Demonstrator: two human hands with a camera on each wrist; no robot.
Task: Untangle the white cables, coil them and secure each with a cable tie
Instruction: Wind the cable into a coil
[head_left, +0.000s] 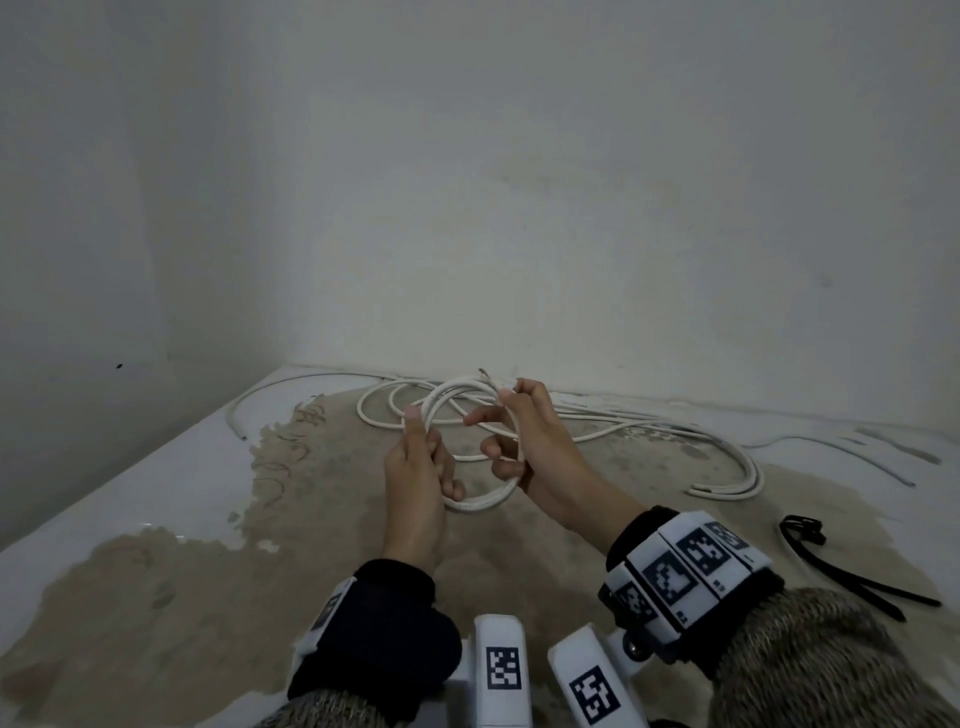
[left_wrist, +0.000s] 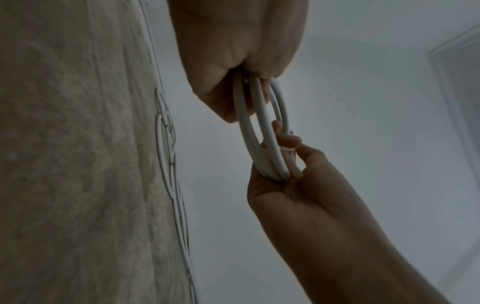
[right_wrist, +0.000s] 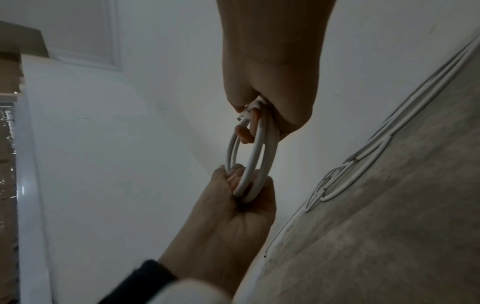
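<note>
A white cable wound into a small coil is held up between both hands above the floor. My left hand grips the coil's left side, fingers curled round the turns. My right hand grips the right side, thumb and fingers pinching the strands where the cable's end sticks out. Behind the hands, more white cables lie in loose tangled loops on the floor. Black cable ties lie on the floor to the right of my right wrist.
The floor is a worn beige patch with white paint round it. Pale walls meet in a corner just behind the cables. A single white cable trails along the left side.
</note>
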